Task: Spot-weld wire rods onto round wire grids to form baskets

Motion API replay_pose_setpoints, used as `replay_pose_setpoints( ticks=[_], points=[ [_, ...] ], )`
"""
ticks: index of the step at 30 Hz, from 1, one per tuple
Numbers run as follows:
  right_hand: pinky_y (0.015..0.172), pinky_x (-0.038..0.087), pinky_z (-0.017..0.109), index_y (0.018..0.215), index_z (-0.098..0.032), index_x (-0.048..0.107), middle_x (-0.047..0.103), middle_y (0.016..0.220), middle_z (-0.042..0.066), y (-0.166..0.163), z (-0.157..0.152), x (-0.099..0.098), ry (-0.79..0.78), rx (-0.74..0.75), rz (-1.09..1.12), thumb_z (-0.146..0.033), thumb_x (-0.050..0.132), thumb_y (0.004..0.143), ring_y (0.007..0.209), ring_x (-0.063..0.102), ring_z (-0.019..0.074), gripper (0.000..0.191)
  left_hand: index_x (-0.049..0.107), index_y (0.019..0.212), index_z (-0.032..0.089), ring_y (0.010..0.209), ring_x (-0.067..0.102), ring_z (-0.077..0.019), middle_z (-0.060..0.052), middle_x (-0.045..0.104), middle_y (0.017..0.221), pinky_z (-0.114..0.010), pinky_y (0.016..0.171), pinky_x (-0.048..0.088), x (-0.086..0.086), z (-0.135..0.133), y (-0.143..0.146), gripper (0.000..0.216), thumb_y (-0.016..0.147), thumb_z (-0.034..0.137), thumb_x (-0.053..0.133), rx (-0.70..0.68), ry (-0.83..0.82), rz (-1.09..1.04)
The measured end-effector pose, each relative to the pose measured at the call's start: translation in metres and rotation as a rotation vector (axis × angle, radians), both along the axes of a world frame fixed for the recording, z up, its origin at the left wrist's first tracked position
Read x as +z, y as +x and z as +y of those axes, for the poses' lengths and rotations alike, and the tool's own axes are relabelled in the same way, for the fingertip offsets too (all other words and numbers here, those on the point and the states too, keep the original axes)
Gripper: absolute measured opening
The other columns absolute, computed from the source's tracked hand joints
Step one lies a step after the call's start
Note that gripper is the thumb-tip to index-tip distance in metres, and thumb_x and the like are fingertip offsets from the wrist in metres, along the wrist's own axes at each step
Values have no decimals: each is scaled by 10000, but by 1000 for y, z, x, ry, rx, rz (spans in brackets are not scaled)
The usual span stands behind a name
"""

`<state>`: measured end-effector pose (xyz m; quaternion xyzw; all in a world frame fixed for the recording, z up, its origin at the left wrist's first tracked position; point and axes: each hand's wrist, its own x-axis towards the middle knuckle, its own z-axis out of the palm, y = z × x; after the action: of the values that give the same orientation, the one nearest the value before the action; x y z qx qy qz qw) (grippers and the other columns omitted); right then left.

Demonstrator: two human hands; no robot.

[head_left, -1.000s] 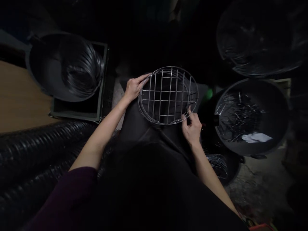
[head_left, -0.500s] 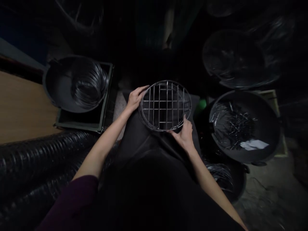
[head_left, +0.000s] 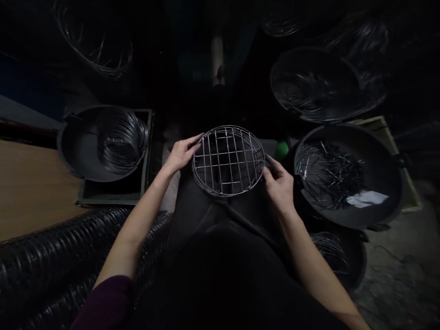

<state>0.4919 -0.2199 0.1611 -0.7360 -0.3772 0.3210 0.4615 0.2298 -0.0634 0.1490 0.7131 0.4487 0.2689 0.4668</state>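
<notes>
A round wire rack (head_left: 225,162) with crossing bars lies over my dark-covered lap; more wire rings show stacked beneath its rim. My left hand (head_left: 182,153) pinches the rim at the upper left, thumb and fingers closed on it. At the right edge my right hand (head_left: 280,183) grips the rim between thumb and fingers. Black cloth (head_left: 192,220) spreads under the rack. How many rings are under the grid is hard to make out in the dim light.
To the left, a black basin (head_left: 80,151) holding coiled wire (head_left: 123,142) sits on a crate (head_left: 149,151). To the right, another basin (head_left: 381,174) holds short wire rods (head_left: 340,169) and a white scrap (head_left: 367,199). Stacked wire rings (head_left: 85,247) lie at lower left.
My right hand has shifted from the rack's lower right edge up to its right side. The rack has turned slightly. My left hand stays on the upper left rim, and the camera view has shifted.
</notes>
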Motion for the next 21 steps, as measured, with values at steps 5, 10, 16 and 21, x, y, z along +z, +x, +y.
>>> replay_pose_setpoints(
  ticks=[5, 10, 16, 21],
  points=[
    [1023, 505, 456, 1287, -174, 624, 697, 1188, 102, -3, 0, -3, -36, -5, -68, -444, 589, 833, 1076, 662, 233, 529, 632, 1304, 232, 1258, 596, -271, -48, 642, 1319, -428, 1115, 447, -9, 7, 5, 487, 897, 497, 593, -38, 38, 30],
    [1082, 457, 446, 1268, -178, 644, 673, 1251, 91, -2, -2, -4, -49, -3, -63, -436, 604, 828, 1162, 628, 238, 512, 645, 1290, 276, 1205, 635, -273, -22, 672, 1279, -419, 1081, 493, -17, 11, 9, 414, 917, 445, 583, -32, 110, 68],
    [1077, 453, 433, 1177, -155, 695, 691, 1216, 94, 2, 1, -21, -8, 1, -71, -440, 627, 798, 1154, 633, 248, 479, 642, 1296, 285, 1208, 635, -258, 5, 669, 1288, -396, 1099, 485, -32, 8, 13, 400, 941, 444, 550, 6, 103, -33],
    [1006, 490, 419, 1138, -159, 710, 718, 1053, 103, -9, -15, -21, 0, -51, -323, -483, 522, 864, 1035, 661, 241, 464, 653, 1273, 264, 1248, 606, -233, 5, 661, 1304, -390, 1130, 444, -34, 0, 17, 394, 945, 451, 544, 48, 80, -75]
  ],
)
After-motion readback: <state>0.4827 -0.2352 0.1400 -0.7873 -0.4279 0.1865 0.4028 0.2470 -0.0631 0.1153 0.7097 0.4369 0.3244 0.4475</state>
